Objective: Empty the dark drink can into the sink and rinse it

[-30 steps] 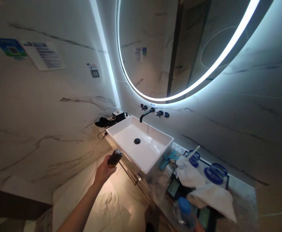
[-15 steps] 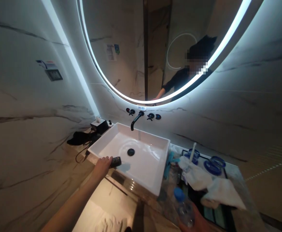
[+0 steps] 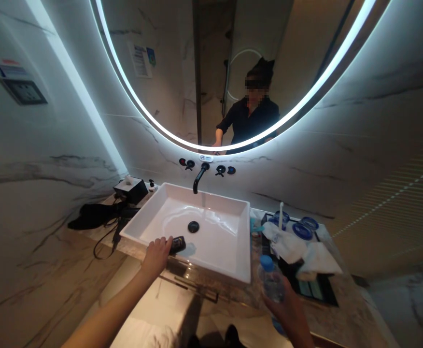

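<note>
My left hand (image 3: 156, 255) grips a dark drink can (image 3: 177, 244), tipped on its side over the near rim of the white rectangular sink (image 3: 233, 273). The can's mouth points into the basin, toward the black drain (image 3: 193, 226). My right hand (image 3: 290, 313) holds a clear plastic water bottle with a blue cap (image 3: 270, 280) upright over the counter, just right of the sink.
A black wall tap (image 3: 198, 177) reaches over the sink. A black tray (image 3: 315, 287) with white cloths (image 3: 298, 251) and blue-rimmed items lies to the right. A black box (image 3: 130, 189) and dark cloth with cords (image 3: 93, 216) sit on the left. The round lit mirror (image 3: 211, 72) reflects a person.
My left hand carried the can from left of the sink to its front rim and tipped it over the basin. My right hand with the bottle rose into view. The view swung left.
</note>
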The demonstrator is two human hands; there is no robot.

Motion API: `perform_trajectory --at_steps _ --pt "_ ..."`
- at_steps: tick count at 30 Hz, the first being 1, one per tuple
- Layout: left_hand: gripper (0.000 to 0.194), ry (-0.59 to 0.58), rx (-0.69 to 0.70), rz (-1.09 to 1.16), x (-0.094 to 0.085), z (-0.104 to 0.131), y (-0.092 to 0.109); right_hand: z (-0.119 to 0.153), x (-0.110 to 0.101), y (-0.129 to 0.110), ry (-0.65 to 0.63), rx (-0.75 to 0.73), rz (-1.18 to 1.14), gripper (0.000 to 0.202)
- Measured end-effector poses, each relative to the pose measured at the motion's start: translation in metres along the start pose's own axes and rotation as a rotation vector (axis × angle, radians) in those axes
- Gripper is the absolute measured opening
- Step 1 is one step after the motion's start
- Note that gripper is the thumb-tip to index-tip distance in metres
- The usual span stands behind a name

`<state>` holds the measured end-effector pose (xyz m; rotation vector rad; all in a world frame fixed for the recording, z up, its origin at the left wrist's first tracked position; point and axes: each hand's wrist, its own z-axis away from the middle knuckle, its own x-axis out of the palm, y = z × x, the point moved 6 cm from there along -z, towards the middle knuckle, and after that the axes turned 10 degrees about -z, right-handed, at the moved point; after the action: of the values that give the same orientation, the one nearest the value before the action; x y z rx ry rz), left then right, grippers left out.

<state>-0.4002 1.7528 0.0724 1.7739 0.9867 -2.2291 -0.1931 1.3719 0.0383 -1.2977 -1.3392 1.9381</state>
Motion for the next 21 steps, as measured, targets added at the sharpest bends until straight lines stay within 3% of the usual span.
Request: perform_trajectory --at_steps 6,17,21 --pt "0.059 -0.021 -0.056 0.103 0.006 0.002 -0.005 0.011 0.002 0.018 0.096 0.008 -0.075 0.071" --pt "0.068 -0.122 -0.124 0.026 0.002 -0.001 0.008 -0.010 0.016 0.066 0.011 0.019 -0.164 0.067" --pt "0.064 -0.137 -0.153 -0.002 0.001 0.001 0.011 -0.017 0.017 0.068 -0.076 0.044 -0.174 0.071"
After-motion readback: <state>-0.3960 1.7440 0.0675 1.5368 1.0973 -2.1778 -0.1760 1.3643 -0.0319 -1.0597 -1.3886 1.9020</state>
